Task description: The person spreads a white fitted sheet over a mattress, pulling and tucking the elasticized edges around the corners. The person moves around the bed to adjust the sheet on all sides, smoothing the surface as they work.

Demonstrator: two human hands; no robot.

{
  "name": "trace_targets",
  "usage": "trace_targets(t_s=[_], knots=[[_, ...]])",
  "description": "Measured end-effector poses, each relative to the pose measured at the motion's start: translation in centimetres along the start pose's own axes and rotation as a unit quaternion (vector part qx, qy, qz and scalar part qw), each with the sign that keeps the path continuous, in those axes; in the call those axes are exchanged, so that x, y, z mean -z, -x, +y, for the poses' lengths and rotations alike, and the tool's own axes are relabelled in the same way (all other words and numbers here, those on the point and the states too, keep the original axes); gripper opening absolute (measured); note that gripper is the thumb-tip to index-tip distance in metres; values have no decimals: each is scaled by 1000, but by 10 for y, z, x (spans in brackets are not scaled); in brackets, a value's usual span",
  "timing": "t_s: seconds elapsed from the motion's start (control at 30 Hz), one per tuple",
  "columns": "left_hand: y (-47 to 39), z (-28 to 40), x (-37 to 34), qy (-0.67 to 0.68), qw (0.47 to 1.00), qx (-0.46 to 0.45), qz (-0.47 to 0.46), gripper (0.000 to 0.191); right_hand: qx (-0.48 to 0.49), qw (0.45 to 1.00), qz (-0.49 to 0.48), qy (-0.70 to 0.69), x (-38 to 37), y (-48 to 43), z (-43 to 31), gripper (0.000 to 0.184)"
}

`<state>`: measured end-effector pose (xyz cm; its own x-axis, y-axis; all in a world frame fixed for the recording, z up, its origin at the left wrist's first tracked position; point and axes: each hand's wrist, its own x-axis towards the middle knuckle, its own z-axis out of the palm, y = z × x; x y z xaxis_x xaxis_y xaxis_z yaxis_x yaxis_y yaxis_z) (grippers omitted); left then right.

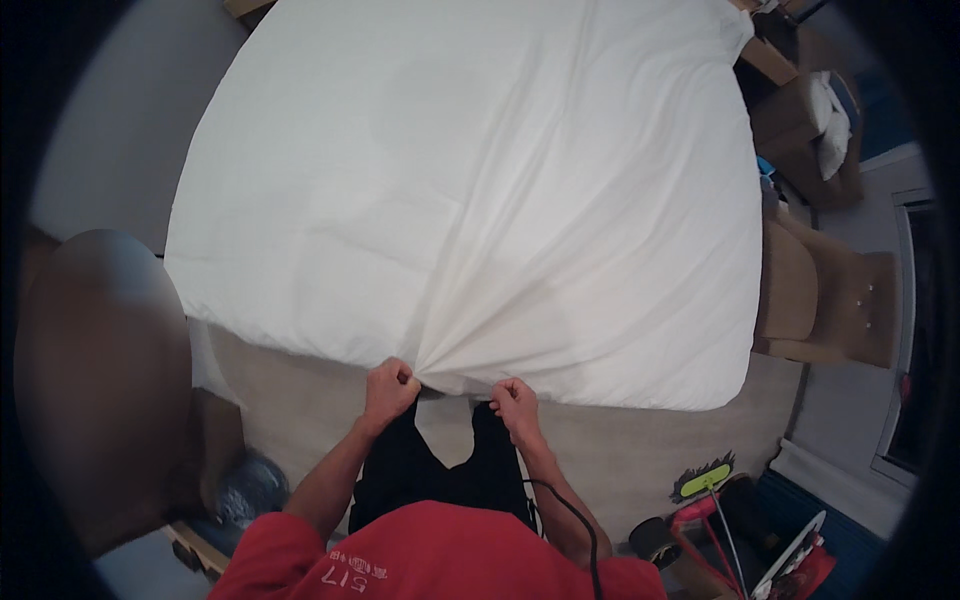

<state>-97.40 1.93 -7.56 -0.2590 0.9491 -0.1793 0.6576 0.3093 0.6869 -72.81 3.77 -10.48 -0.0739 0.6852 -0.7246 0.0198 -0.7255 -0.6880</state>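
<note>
A white bed sheet (465, 187) covers a wide bed in front of me, with folds fanning out from the near edge between my hands. My left hand (392, 384) pinches the sheet's near edge, its fingers curled, right where the folds gather. A short way to the right, my right hand (513, 400) has its fingertips closed on the sheet's lower edge. Between the two hands the edge hangs slightly over the bedside. The fabric inside each grip is mostly hidden by the fingers.
Brown chairs (787, 285) stand against the bed's right side. A green-headed mop (705, 480) and a red frame (697, 517) are at the lower right. A clear plastic bag (251, 487) lies lower left. A large blurred area covers the far left. A dark cord hangs by my right arm.
</note>
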Motion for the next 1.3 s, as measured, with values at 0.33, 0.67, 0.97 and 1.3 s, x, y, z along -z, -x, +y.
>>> trace_targets(t_s=[0.33, 0.67, 0.97, 1.3], knots=[[-9, -23, -3, 77, 988, -69, -111, 11, 138, 969, 130, 159, -107, -7, -21, 19], [-18, -28, -6, 60, 972, -78, -212, 14, 109, 856, 208, 460, -150, -42, -50, 27], [-43, -32, 9, 157, 950, 6, -269, 17, 164, 894, 83, 410, -140, -52, -70, 21], [-200, 30, -19, 96, 993, 3, -62, 31, 233, 925, -41, 298, -127, -34, -83, 20]])
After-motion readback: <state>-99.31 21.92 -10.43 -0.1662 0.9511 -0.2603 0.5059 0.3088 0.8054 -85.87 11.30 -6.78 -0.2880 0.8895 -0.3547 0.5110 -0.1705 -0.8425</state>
